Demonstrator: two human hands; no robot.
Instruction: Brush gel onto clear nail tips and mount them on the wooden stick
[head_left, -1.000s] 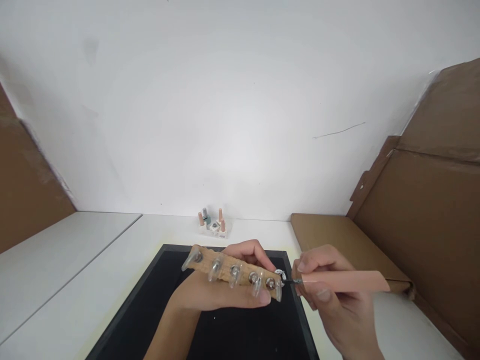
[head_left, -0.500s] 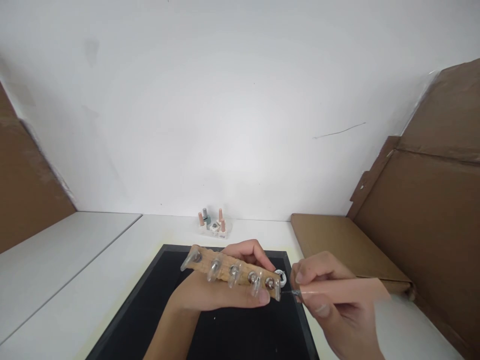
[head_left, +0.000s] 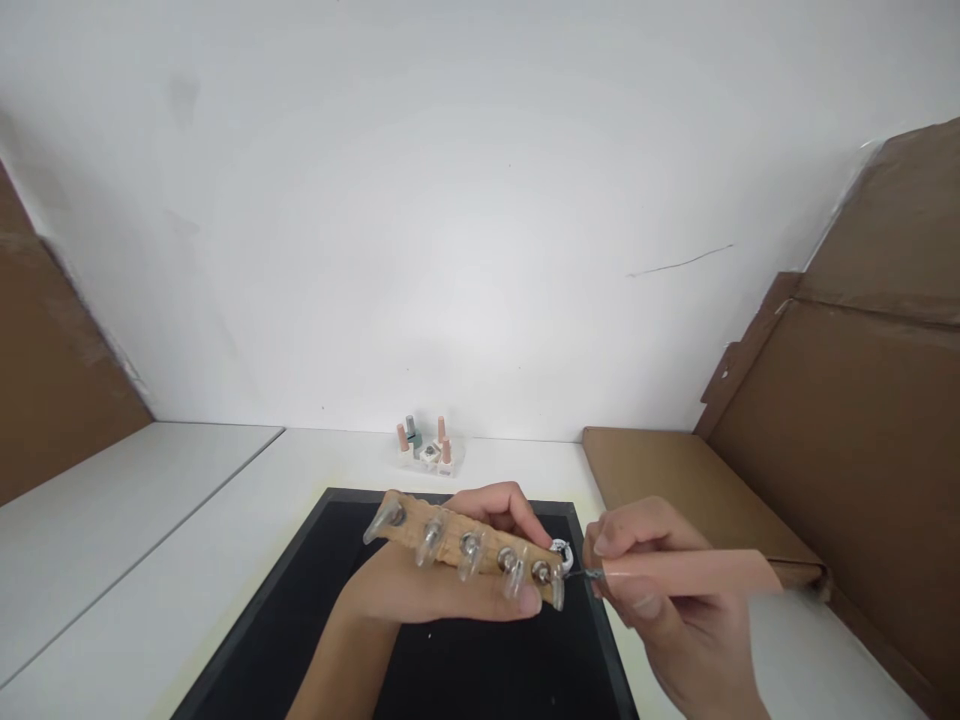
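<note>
Head view: two bare hands work above a black mat (head_left: 465, 665) on a white surface (head_left: 247, 500). The left hand (head_left: 420, 590) grips a wooden strip (head_left: 450, 540), thumb along its near edge, fingers behind; a small white bottle (head_left: 567, 556) sits by its index fingertip. Five clear nail tips (head_left: 470, 555) stand mounted along the strip. The right hand (head_left: 660, 590) pinches a pink-handled brush (head_left: 690, 573), its bristles near the right-end tip. Brushing seems under way there; no colour shows on any tip, though a clear coat would be hard to see. The other four appear left to do.
</note>
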